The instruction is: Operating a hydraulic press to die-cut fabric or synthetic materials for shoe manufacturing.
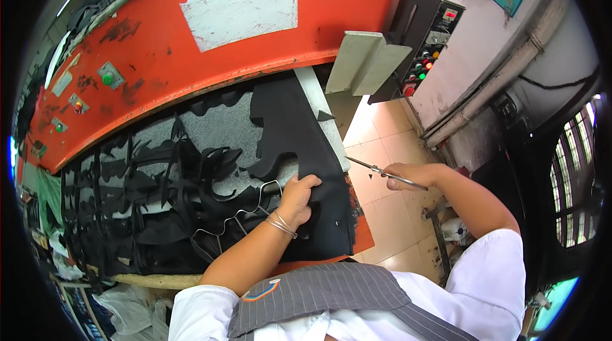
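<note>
My left hand [298, 202], with bangles at the wrist, is closed at the right end of a wavy metal-strip cutting die [239, 218]; the hand hides where its fingers meet it. The die lies over a black sheet [280, 111] with shapes cut out of it. Right of the sheet's edge, my right hand [408, 175] is closed around a long, thin metal tool [370, 165], one end towards the sheet and the other past my fingers. Its exact kind is unclear. Cut black strips and flaps [172, 169] spread left over a grey speckled surface [220, 121].
A large orange machine beam [255, 41] with lit buttons spans the far side. At the back right stand a bent grey-green metal plate [363, 63] and a black control box [424, 35]. Tiled floor [389, 213] lies to the right. Plastic bags [127, 306] hang at lower left.
</note>
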`<state>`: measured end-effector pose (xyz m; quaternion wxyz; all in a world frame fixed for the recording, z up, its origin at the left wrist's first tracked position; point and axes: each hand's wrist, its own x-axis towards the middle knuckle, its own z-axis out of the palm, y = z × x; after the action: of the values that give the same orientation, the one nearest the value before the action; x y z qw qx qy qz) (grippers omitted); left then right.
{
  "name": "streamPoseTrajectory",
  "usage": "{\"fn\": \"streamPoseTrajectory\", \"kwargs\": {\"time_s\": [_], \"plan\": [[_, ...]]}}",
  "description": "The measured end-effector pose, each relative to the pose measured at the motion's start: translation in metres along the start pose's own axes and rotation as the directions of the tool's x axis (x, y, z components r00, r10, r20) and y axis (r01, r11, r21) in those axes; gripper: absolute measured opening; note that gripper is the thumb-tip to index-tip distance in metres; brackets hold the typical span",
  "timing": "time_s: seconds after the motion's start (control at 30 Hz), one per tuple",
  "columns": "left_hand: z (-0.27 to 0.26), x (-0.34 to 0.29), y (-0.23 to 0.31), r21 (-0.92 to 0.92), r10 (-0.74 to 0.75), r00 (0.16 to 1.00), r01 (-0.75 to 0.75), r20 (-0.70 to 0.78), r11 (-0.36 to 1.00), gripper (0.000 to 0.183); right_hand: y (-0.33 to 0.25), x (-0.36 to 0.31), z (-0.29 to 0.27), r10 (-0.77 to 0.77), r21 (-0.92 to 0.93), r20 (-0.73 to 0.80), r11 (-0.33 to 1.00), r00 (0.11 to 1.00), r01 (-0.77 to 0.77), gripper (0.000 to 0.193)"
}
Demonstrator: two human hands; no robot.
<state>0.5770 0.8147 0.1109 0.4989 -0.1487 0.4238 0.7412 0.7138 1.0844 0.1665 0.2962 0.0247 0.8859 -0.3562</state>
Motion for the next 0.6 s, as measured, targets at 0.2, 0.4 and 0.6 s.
{"fn": "streamPoseTrajectory", "kwargs": {"time_s": [0.2,0.4,0.6], "plan": [[-0.011,-0.01,0.017,0.057,0.103,0.99,-0.108,0.097,0.992,0.034,-0.04,0.075,-0.043,-0.053,-0.154,0.318,0.982,0.947,0.107,0.104],[-0.022,-0.002,0.007,0.079,0.234,0.972,-0.232,-0.018,0.97,0.036,-0.074,0.127,-0.04,-0.136,-0.209,0.365,0.952,0.921,0.223,0.104],[-0.027,-0.011,0.013,-0.086,0.179,0.98,-0.186,-0.087,0.979,0.026,-0.083,0.107,-0.025,0.097,-0.089,0.224,0.993,0.97,-0.079,0.085]]}}
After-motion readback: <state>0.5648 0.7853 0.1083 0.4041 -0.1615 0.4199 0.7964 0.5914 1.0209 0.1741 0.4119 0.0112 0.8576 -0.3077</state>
